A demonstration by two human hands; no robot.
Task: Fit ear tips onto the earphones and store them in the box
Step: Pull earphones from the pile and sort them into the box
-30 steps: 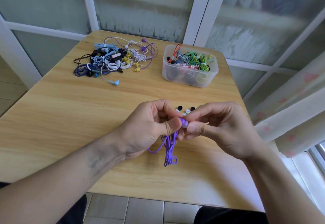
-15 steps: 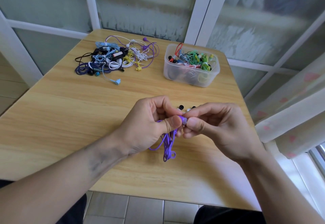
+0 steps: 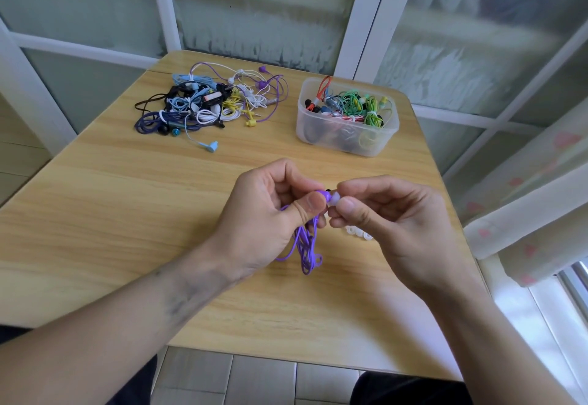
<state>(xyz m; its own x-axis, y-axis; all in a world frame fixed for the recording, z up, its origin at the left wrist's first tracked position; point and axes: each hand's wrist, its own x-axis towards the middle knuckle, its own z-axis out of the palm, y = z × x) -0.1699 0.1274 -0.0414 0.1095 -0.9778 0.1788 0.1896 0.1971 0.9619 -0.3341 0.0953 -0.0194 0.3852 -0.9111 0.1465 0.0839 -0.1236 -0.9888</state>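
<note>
Pinching round purple earbud (image 3: pixel 324 195) w/ left hand (image 3: pixel 264 216), right hand (image 3: pixel 394 223) pinching soft translucent tip (image 3: pixel 334 198).

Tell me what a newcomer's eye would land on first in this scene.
First the two hands at the middle of the wooden table: the left hand pinches a purple earphone while the right hand presses a pale ear tip onto it. Next, the tangled pile of earphones at the far left, and the clear box of coiled ones at the far right.
</note>
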